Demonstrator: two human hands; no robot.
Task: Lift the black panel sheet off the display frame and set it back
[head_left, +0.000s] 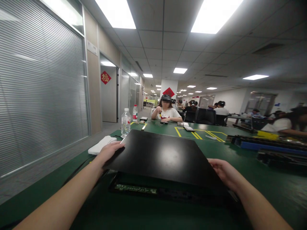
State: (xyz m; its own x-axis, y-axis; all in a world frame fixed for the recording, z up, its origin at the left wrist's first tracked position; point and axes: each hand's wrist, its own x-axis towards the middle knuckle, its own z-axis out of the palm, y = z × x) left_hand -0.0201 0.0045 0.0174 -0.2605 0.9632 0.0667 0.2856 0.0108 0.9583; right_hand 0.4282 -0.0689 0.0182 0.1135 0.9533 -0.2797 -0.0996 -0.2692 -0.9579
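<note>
A wide, flat black panel [158, 156], which looks like a display screen, is held between my two hands, raised and tilted over the table. My left hand [111, 151] grips its left edge, thumb on top and the other fingers hidden underneath. At the right edge, my right hand [222, 171] is closed round the side, its fingers partly out of sight. Below the panel's near edge, a dark frame shows a strip of green circuit board [135, 188]. The panel covers most of what lies under it.
On the green table [268, 191], a white pad [102, 144] and two bottles [126, 123] stand left. Long black and blue strips [259, 145] lie right. A person [166, 111] sits across, beyond yellow tape markings [199, 132]; several others sit farther back.
</note>
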